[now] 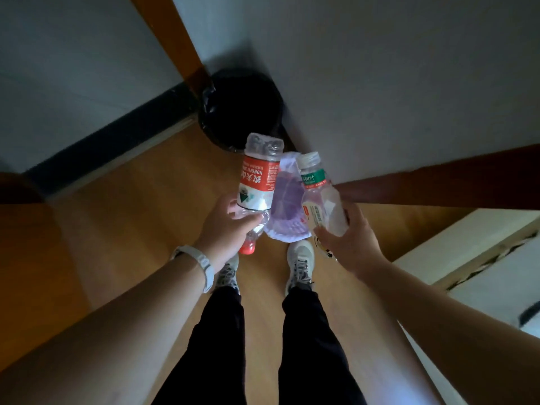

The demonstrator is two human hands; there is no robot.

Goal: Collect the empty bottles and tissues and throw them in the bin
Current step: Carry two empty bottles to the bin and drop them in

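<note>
Plastic, thin and clear, fills both your hands in the head view, which looks down past your legs. Your left hand is curled round the red-label bottle near its neck, so the bottle is upside down with its red cap pointing at the floor. Your right hand wraps the lower body of the green-label bottle, which has its white cap uppermost. Between the two bottles hangs what looks like a soft purple-and-white tissue pack; which hand pins it does not show. All three are in the air above the wooden floor. They are just short of the black bin, which stands in the corner against the wall, ahead of your shoes.

Both bottles look empty, so expect them to be very light and to dent under a squeeze. Their walls are smooth and may slip, so the neck or the labelled waist is likely the surest place to grip. The tissue pack looks limp and will probably sag or drop first once your fingers loosen. Nothing here seems fragile, so a drop into the bin should do no harm.
</note>
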